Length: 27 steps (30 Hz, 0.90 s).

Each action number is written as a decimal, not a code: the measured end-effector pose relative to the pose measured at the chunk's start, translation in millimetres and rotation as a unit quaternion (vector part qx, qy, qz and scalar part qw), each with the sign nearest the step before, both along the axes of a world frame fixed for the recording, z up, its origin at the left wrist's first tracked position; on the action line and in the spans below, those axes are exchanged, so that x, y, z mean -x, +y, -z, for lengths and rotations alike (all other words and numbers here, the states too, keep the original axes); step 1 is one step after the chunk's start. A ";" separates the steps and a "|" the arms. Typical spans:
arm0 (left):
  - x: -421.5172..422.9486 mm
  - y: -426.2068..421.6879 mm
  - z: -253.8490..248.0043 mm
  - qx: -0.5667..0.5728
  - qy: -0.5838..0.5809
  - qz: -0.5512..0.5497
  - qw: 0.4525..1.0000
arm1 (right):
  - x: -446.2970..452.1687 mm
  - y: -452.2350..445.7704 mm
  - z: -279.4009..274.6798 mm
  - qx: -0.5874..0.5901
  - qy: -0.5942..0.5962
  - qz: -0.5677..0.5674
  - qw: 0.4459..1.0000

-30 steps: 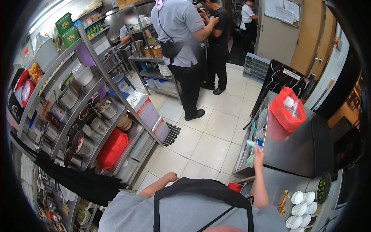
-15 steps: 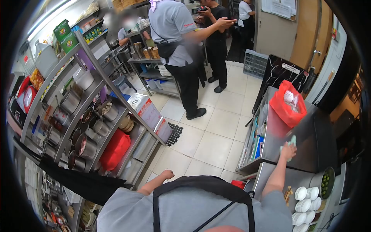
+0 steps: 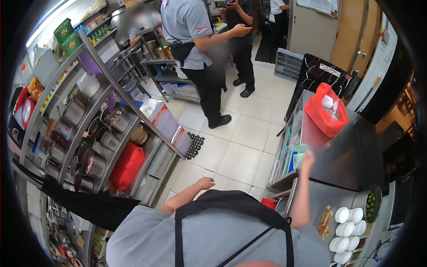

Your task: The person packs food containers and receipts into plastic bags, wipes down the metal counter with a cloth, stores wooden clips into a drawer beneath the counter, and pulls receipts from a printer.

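My right hand [image 3: 307, 161] is closed on a pale green cloth [image 3: 299, 149], blurred by motion, at the left edge of the steel counter [image 3: 340, 162]. Beyond it on the counter sits a red plastic bag [image 3: 327, 116] with white items showing in its opening. My left hand [image 3: 205, 183] hangs over the tiled floor, its fingers curled, and whether anything is in them is too small to tell. Below the counter edge, blue and white items [image 3: 292, 161] stand in an open compartment near the cloth.
A steel rack [image 3: 133, 104] with pots stands on the left. Two people [image 3: 189, 58] [image 3: 240, 49] stand ahead, others farther back. Stacked white bowls [image 3: 344, 229] and a pot of green fruit [image 3: 370, 204] are at the lower right. A black marbled board [image 3: 318, 80] leans behind the counter.
My right hand has come back left with the cloth from the middle of the counter to its left edge. My left hand has moved slightly forward and right. The person in grey has lowered a forearm.
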<state>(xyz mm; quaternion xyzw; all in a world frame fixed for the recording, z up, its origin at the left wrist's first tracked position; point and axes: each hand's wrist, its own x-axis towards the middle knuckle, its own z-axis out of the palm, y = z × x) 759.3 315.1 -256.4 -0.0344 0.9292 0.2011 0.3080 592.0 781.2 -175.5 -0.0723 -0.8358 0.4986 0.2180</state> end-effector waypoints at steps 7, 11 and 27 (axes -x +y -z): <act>-35.1 -46.0 33.2 0.018 -0.029 0.041 0.999 | 15.8 169.7 -21.7 -0.273 -0.236 0.292 0.886; -49.7 -90.1 41.3 0.135 -0.105 0.103 0.980 | 13.3 156.7 24.5 -0.326 -0.338 0.313 0.826; 80.6 80.6 5.6 -0.073 0.008 0.214 0.974 | -32.2 -57.0 -21.1 0.119 -0.098 -0.025 0.988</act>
